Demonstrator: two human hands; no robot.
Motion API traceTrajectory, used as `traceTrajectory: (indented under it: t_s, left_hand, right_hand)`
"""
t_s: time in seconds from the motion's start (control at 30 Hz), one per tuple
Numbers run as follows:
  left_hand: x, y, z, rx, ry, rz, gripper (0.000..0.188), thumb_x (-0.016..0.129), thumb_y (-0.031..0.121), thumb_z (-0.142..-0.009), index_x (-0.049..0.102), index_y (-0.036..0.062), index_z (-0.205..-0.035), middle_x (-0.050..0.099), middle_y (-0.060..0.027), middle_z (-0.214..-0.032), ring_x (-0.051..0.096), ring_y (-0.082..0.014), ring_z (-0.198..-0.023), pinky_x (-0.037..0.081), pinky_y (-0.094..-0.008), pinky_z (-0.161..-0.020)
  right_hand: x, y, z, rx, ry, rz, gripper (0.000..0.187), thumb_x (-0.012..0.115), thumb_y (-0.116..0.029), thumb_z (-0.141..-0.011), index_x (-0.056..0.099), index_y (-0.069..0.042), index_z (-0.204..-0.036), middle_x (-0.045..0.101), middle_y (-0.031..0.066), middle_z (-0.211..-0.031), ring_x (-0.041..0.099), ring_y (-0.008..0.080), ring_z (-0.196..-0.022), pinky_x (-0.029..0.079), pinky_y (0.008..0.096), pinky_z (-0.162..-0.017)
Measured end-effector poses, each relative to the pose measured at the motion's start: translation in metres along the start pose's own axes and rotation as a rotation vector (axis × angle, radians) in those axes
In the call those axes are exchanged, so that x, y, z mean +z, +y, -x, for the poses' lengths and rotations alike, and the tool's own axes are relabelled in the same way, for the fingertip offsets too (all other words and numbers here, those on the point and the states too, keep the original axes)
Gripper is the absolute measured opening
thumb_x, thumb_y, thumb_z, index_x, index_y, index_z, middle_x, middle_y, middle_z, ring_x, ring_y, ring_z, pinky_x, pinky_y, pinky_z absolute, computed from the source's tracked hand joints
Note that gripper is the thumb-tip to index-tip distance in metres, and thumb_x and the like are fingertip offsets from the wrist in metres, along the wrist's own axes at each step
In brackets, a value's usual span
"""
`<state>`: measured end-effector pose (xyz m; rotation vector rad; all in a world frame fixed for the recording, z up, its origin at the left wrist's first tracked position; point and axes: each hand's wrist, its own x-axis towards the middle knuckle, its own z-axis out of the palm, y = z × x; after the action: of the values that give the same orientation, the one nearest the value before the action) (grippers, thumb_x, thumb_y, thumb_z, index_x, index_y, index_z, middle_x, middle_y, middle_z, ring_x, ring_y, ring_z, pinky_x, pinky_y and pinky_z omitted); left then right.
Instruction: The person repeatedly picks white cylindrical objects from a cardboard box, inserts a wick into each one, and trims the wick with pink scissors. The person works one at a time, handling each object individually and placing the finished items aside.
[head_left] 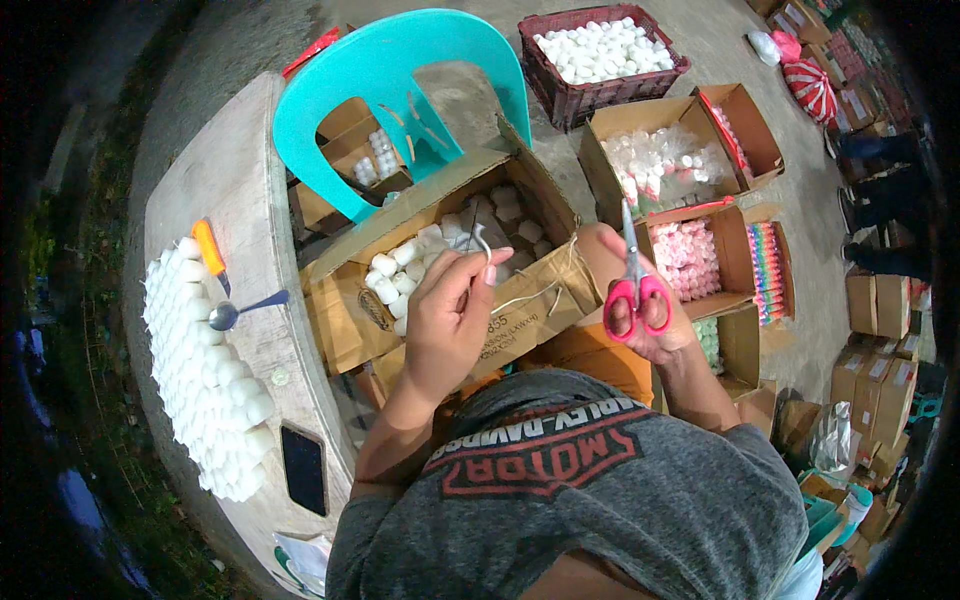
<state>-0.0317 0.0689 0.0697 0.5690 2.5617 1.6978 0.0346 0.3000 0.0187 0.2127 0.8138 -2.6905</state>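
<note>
My left hand [452, 312] is closed, thumb and fingers pinching a short white cord [484, 238] that curls up from the fingertips. It hovers over an open cardboard box [345, 335] holding white rounded pieces [398, 262], some under clear plastic. In my right hand [665, 335] is a pair of scissors [632, 275] with pink handles. Fingers pass through the handle loops, and the metal blades point up and look nearly together. A loose pale cord [530, 297] hangs over the box's near flap.
On the left table [305, 395] are rows of white pieces [205, 375], an orange-handled cutter [210, 250], a spoon [232, 314] and a phone [303, 470]. A turquoise chair [310, 110] stands behind the box. A crate [560, 100] and cartons [745, 270] lie right. Another person's legs [880, 205] show far right.
</note>
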Motion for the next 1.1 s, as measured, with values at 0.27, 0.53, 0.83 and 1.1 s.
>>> traceTrajectory:
  t_s: [0.27,0.53,0.83,1.1]
  left_hand:
    - [0.015,0.007,0.003,0.016,-0.197,0.026,0.019,0.046,0.015,-0.094,0.058,0.0008,-0.090,0.057,-0.0037,-0.070,0.049,-0.0096,-0.061,0.040,-0.0239,-0.059]
    - [0.026,0.001,0.002,-0.062,-0.367,0.133,0.014,0.047,0.009,-0.091,0.055,-0.0024,-0.090,0.057,-0.0093,-0.068,0.057,-0.0190,-0.062,0.044,-0.0307,-0.058]
    - [0.039,0.012,-0.006,0.069,-0.378,-0.081,0.011,0.052,0.009,-0.088,0.058,-0.0003,-0.087,0.057,-0.0138,-0.069,0.056,-0.0249,-0.060,0.042,-0.0332,-0.053]
    - [0.050,-0.003,-0.003,-0.118,-0.378,0.051,0.014,0.055,0.013,-0.089,0.059,0.0003,-0.085,0.055,-0.0096,-0.061,0.051,-0.0149,-0.050,0.038,-0.0284,-0.046]
  right_hand:
    - [-0.015,0.019,0.005,0.049,-0.155,0.526,0.057,0.075,-0.020,-0.075,0.045,-0.005,-0.120,0.056,0.0013,-0.094,0.053,0.0085,-0.086,0.043,0.0228,-0.078]
    - [-0.006,0.014,0.003,-0.297,-0.201,1.143,0.056,0.079,-0.029,-0.067,0.050,-0.005,-0.109,0.054,0.0060,-0.089,0.054,0.0186,-0.082,0.042,0.0316,-0.077]
    - [-0.013,-0.001,0.004,-0.385,-0.087,1.380,0.050,0.081,-0.027,-0.062,0.058,-0.005,-0.101,0.058,0.0065,-0.082,0.058,0.0196,-0.073,0.042,0.0297,-0.069]
    - [-0.021,0.006,0.014,-0.378,0.042,1.127,0.045,0.080,-0.011,-0.063,0.058,-0.003,-0.102,0.056,0.0023,-0.068,0.053,0.0102,-0.060,0.042,0.0227,-0.058]
